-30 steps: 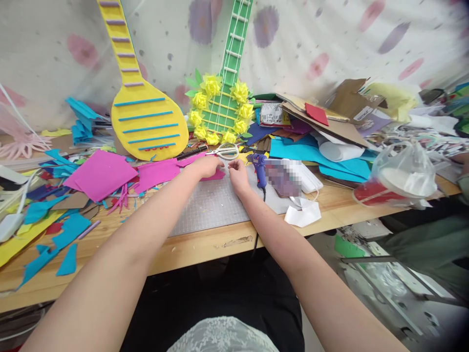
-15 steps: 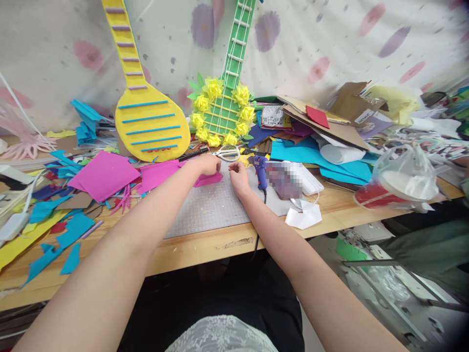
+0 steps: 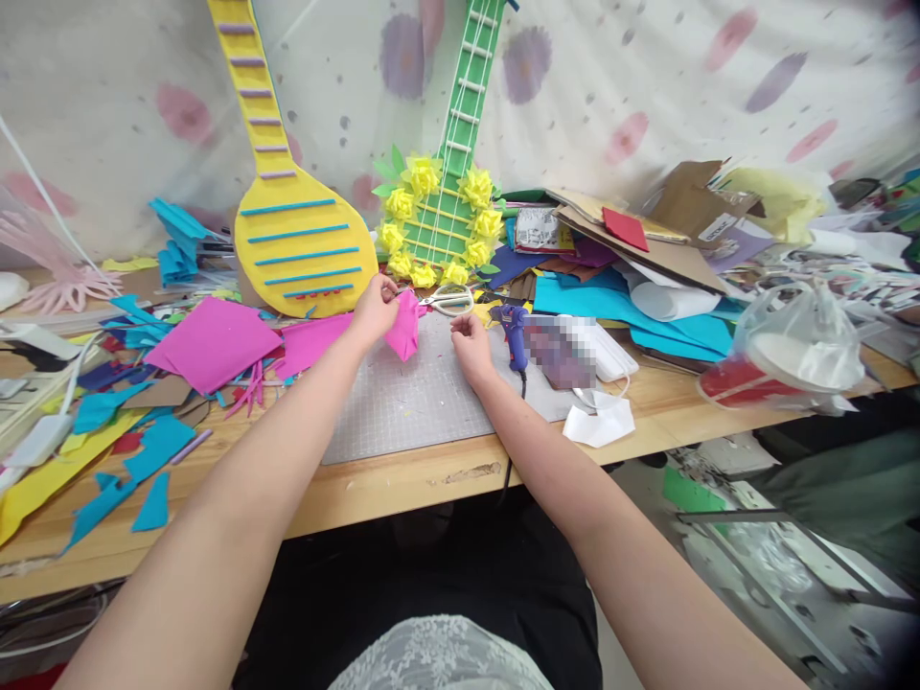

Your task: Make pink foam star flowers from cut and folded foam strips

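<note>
My left hand (image 3: 375, 311) is closed on the edge of a folded bright pink paper piece (image 3: 403, 328), which it tilts up above the grey cutting mat (image 3: 402, 412). My right hand (image 3: 471, 347) rests over the mat with its fingers curled together; whatever they may hold is hidden. Just right of that hand is a blue glue gun (image 3: 513, 335), its black cord running off the table front. White-handled scissors (image 3: 452, 300) lie behind, between the two hands. Flat pink sheets (image 3: 212, 343) lie to the left of my left hand.
A yellow paper instrument (image 3: 306, 244) and a green one (image 3: 438, 225) ringed with yellow flowers stand against the curtain. Blue scraps (image 3: 154, 446) litter the left side. A phone (image 3: 561, 350), a white power bank (image 3: 608, 350) and a bagged red cup (image 3: 754, 369) are at right.
My left hand has moved left and lifted, tilting the pink paper piece from nearly flat to upright. My right hand stays almost in place. The view has shifted slightly.
</note>
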Demonstrator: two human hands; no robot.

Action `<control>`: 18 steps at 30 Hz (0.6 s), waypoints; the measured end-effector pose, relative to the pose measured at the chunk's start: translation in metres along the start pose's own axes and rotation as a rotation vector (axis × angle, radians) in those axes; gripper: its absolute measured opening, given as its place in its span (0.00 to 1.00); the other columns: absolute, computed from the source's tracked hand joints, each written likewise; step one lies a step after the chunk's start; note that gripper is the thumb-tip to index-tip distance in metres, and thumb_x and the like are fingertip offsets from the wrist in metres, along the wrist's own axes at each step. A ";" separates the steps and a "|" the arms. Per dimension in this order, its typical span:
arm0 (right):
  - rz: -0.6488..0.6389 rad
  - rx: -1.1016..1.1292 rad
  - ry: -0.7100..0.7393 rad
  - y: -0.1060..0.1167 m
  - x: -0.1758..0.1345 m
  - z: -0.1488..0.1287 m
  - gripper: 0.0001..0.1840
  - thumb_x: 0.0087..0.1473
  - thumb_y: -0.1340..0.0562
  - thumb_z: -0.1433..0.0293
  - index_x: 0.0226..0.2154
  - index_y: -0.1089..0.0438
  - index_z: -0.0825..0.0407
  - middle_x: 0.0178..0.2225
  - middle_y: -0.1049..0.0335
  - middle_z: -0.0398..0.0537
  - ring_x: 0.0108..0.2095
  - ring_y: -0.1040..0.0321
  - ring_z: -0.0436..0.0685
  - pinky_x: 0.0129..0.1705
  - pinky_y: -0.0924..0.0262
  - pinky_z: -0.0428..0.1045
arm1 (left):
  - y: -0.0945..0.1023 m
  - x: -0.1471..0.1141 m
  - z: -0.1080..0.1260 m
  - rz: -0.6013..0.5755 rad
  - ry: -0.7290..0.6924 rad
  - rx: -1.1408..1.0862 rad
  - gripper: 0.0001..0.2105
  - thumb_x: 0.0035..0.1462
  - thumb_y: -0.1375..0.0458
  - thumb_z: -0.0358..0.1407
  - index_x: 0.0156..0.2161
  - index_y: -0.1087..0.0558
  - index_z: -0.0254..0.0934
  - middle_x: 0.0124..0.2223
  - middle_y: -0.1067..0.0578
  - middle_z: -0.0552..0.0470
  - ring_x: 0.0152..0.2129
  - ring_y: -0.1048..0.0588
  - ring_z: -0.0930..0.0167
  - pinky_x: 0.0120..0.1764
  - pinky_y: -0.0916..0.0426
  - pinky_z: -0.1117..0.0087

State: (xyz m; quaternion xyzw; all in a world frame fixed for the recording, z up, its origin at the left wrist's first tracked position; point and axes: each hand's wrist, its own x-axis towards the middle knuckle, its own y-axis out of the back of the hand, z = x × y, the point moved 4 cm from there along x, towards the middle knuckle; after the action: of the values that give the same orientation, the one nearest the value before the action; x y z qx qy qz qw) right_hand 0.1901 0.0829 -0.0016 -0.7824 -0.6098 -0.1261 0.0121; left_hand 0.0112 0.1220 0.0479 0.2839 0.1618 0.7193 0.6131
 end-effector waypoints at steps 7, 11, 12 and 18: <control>-0.217 -0.389 0.513 -0.008 -0.021 -0.030 0.16 0.41 0.44 0.72 0.37 0.36 0.53 0.41 0.37 0.53 0.43 0.41 0.59 0.47 0.43 0.55 | -0.021 -0.033 -0.030 0.271 0.469 -0.683 0.07 0.47 0.51 0.23 0.27 0.38 0.37 0.27 0.35 0.56 0.22 0.35 0.77 0.28 0.40 0.77; -0.328 -0.693 0.691 -0.021 -0.037 -0.039 0.19 0.46 0.40 0.69 0.44 0.35 0.54 0.48 0.40 0.57 0.51 0.48 0.63 0.55 0.51 0.58 | -0.028 -0.040 -0.026 0.299 0.489 -0.842 0.06 0.47 0.50 0.24 0.28 0.38 0.37 0.27 0.35 0.57 0.23 0.34 0.77 0.30 0.37 0.76; -0.340 -0.744 0.693 -0.023 -0.038 -0.039 0.19 0.47 0.40 0.69 0.44 0.35 0.54 0.49 0.40 0.58 0.51 0.49 0.64 0.55 0.51 0.58 | -0.029 -0.041 -0.025 0.309 0.477 -0.857 0.06 0.47 0.50 0.24 0.29 0.38 0.37 0.26 0.35 0.57 0.23 0.33 0.77 0.30 0.37 0.75; -0.317 -0.873 0.653 -0.030 -0.036 -0.034 0.13 0.53 0.47 0.76 0.40 0.31 0.53 0.44 0.36 0.56 0.46 0.46 0.62 0.49 0.48 0.56 | -0.029 -0.052 -0.023 0.340 0.467 -0.828 0.12 0.44 0.52 0.20 0.34 0.35 0.37 0.30 0.32 0.55 0.26 0.30 0.76 0.31 0.34 0.76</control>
State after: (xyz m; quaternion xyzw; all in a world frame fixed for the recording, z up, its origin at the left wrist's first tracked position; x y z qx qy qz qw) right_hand 0.1471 0.0507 0.0200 -0.5340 -0.5758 -0.6023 -0.1436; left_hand 0.0246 0.0797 0.0018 -0.1292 -0.0530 0.8570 0.4960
